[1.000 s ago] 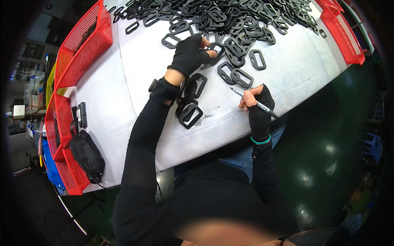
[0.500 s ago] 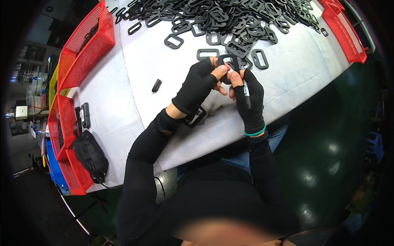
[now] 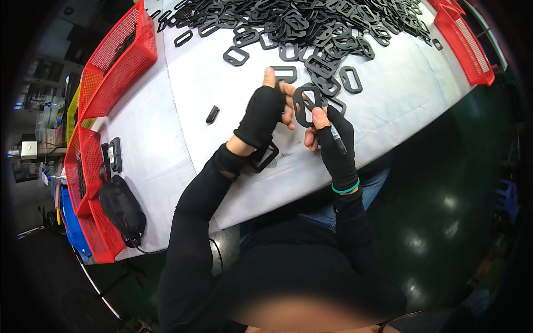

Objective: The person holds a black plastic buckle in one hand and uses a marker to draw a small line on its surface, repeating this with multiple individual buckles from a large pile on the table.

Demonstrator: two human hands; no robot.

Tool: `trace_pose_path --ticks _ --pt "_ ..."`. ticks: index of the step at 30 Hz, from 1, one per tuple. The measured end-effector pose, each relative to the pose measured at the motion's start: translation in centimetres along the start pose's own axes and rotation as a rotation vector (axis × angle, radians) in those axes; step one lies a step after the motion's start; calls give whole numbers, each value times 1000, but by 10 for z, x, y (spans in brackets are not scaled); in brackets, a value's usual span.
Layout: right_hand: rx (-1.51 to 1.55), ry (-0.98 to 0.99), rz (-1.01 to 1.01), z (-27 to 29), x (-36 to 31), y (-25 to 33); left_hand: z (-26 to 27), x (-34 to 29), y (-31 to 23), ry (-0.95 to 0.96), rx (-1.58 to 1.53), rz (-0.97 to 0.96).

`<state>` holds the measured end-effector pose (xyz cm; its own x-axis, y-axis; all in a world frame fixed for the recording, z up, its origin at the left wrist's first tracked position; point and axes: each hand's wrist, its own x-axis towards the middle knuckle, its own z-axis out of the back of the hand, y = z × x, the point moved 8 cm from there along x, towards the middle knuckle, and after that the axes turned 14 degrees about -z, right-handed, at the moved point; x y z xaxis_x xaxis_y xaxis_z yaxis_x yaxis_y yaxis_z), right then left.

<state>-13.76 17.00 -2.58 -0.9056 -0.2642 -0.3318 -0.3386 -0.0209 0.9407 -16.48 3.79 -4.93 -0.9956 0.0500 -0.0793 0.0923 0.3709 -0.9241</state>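
Note:
My right hand [image 3: 340, 160] pinches a black plastic frame [image 3: 297, 111], an elongated ring with an open slot, between thumb and fingers. A marker pen [image 3: 337, 139] with a pale label lies along the same palm. Just left of the held frame is my left hand [image 3: 263, 111], thumb raised and fingers apart, with nothing visible in it. Both hands wear black fingerless gloves. Beside the left wrist another black frame [image 3: 272, 158] lies on the table, partly hidden. A small black cap-like piece [image 3: 212, 115] rests further left.
Many similar frames [image 3: 327, 33] are heaped at the table's far side, several loose ones nearer. Red perforated baskets [image 3: 119, 55] line the left edge, and another red basket [image 3: 465, 47] stands far right. A black pouch-like object [image 3: 122, 208] lies on the white table covering [image 3: 155, 166].
My left hand has let go of the frame and moved slightly left, its fingers opening. The frame, now in my right hand alone, has come a little nearer and tilted.

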Motion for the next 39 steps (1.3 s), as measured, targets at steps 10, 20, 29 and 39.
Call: trace_pose_path --ticks 10,20,29,39 --pt "41 -45 -37 13 -2 -5 -12 -12 -22 129 287 17" --pt "-610 -255 128 30 -24 8 -4 -24 -28 152 787 -247" --pt "-723 -410 514 40 -47 41 -6 -50 -43 121 1235 -595" --pt "-1325 40 960 -9 -40 13 -22 -47 -34 343 1498 -771"
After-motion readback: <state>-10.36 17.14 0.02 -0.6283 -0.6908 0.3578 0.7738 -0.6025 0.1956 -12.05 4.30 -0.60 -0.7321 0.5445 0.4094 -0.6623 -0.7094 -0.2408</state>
